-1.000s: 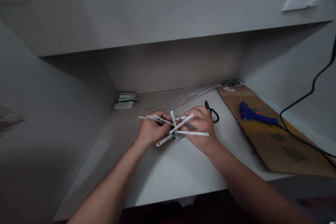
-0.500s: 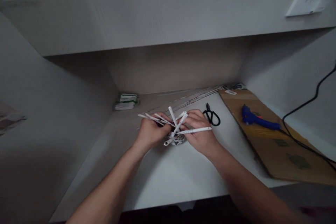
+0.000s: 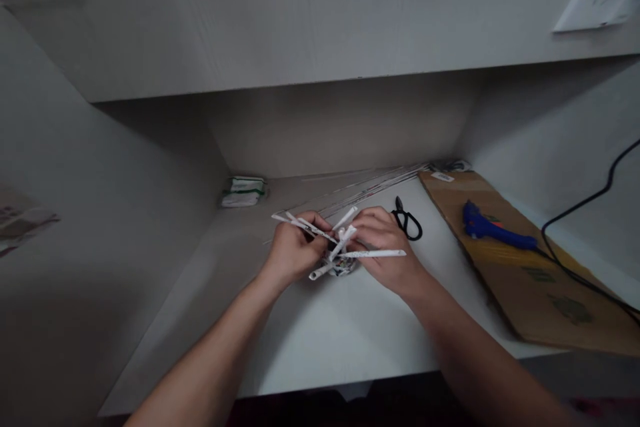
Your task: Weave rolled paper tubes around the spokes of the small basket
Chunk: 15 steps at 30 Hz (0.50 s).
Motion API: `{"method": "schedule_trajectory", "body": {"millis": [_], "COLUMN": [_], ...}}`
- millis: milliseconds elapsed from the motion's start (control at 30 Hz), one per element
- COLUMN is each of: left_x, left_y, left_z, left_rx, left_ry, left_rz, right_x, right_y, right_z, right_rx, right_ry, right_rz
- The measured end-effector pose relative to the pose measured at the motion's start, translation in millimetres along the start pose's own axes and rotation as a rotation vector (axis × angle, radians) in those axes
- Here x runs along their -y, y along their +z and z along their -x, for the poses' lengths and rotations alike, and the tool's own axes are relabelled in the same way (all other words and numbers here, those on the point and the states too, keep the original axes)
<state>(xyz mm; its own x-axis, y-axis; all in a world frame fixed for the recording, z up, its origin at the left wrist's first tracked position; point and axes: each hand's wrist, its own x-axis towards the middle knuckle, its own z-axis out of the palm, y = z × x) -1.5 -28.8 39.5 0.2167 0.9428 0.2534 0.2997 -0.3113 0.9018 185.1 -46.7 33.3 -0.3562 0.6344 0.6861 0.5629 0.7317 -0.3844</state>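
Note:
Between my hands, low over the white tabletop, is a small woven piece of rolled paper tubes, with several printed white tubes sticking out of it in different directions. My left hand is closed on its left side, with tubes passing over the thumb and fingers. Curled around the right side is my right hand, its fingers bent against the tubes and one tube lying across it. The fingertips of both hands are partly hidden behind the piece.
Black-handled scissors lie just beyond my right hand. Long thin paper sticks rest along the back. To the right, a blue glue gun with a black cord lies on a cardboard sheet. A white-and-green packet sits at the back left.
The tube that stood upright in the middle is now folded down among the others. My hands stay on the woven piece; the view has shifted slightly.

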Motion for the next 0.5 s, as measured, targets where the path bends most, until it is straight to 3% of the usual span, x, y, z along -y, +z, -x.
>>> {"method": "schedule_trajectory", "body": {"millis": [267, 500], "left_x": [5.4, 4.6], "left_y": [1.2, -0.4], "left_z": [-0.1, -1.7], "left_rx": [0.005, -0.018], "left_ry": [0.08, 0.086], "left_rz": [-0.017, -0.044], "right_x": [-6.0, 6.0], "right_y": [-2.5, -9.0], "right_z": [0.8, -12.3], "right_rx": [0.068, 0.169], "right_ry": [-0.039, -0.016], "right_rz": [-0.007, 0.181]}}
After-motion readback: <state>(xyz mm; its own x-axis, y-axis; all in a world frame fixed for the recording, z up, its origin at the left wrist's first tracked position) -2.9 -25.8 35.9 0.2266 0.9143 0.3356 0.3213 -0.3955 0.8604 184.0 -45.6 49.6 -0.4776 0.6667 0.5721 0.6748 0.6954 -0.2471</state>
